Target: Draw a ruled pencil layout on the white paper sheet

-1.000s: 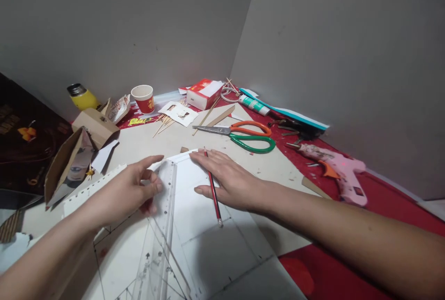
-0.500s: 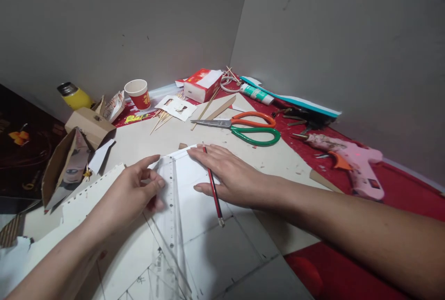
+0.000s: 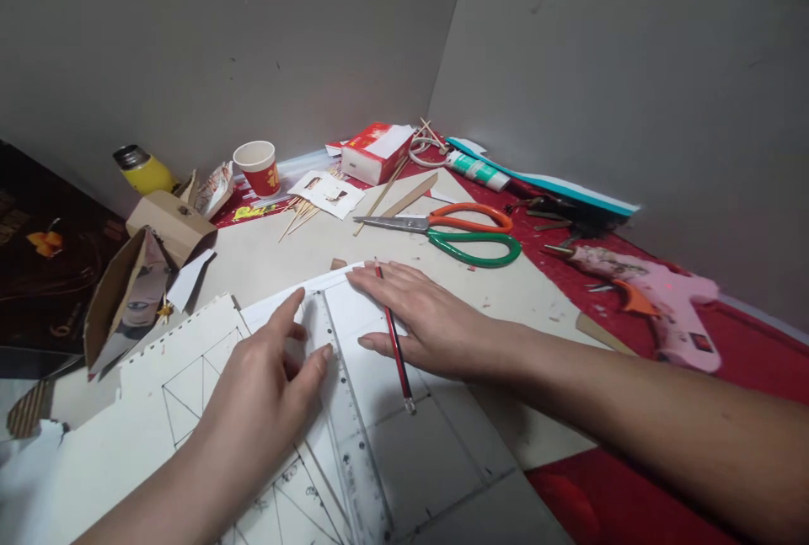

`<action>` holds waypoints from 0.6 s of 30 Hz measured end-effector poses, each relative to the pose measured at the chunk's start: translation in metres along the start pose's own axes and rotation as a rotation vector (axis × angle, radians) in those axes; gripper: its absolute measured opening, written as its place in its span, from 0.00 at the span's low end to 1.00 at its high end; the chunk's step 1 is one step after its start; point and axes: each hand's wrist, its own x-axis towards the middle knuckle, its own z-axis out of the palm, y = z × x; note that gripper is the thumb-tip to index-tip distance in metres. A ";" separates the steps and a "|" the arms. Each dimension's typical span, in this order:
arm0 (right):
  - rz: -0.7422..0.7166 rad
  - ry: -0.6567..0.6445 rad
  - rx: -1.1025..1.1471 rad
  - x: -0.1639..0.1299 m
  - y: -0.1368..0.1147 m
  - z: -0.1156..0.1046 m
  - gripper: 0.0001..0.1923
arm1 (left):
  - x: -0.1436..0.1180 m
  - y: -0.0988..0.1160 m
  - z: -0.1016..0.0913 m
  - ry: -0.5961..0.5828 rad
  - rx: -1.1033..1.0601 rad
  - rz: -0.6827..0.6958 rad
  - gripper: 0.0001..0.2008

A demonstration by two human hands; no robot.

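My left hand (image 3: 271, 372) is at the left side of a clear ruler (image 3: 346, 406), index finger and thumb spread apart, the thumb at the ruler's edge. The ruler lies slanted over white paper and a drawing sheet (image 3: 442, 461) with ruled pencil lines. My right hand (image 3: 417, 317) presses flat on the paper right of the ruler. A red and black pencil (image 3: 397, 347) is tucked across its fingers, eraser end toward me. Below my left hand, another sheet (image 3: 202, 385) bears drawn triangles and lines.
Scissors (image 3: 471, 233) with orange and green handles lie beyond my hands. A pink glue gun (image 3: 670, 301) is at right. Farther back are a paper cup (image 3: 257, 170), a red box (image 3: 377, 153), skewers (image 3: 303, 215) and a glue tube (image 3: 477, 172). Cardboard pieces (image 3: 170, 225) and a yellow bottle (image 3: 145, 172) stand left.
My left hand has come nearer and its thumb has moved right. The ruler has tilted, its near end swinging right. My right hand and the pencil stay in place on the paper.
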 end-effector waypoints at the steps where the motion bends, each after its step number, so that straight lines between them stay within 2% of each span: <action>1: -0.004 0.000 -0.005 0.000 0.000 0.000 0.36 | -0.006 0.000 0.001 0.062 0.168 0.096 0.30; 4: -0.031 0.027 -0.024 -0.001 0.001 0.001 0.35 | -0.024 -0.001 0.015 0.242 0.557 0.434 0.24; 6: -0.040 0.050 -0.028 -0.002 0.002 0.003 0.34 | -0.034 -0.003 0.029 0.267 0.681 0.616 0.25; 7: -0.039 0.056 -0.029 -0.002 0.002 0.004 0.34 | -0.037 -0.005 0.035 0.240 0.700 0.658 0.28; 8: -0.036 0.060 -0.033 -0.003 0.002 0.005 0.34 | -0.039 -0.006 0.041 0.202 0.701 0.666 0.31; 11: -0.047 0.070 -0.054 -0.004 0.003 0.008 0.33 | -0.042 -0.009 0.054 0.082 0.668 0.568 0.40; 14: -0.065 0.085 -0.064 -0.004 0.004 0.009 0.32 | -0.043 -0.008 0.060 -0.026 0.653 0.508 0.43; 18: -0.057 0.083 -0.062 -0.004 0.004 0.008 0.33 | -0.045 -0.009 0.068 -0.163 0.656 0.538 0.43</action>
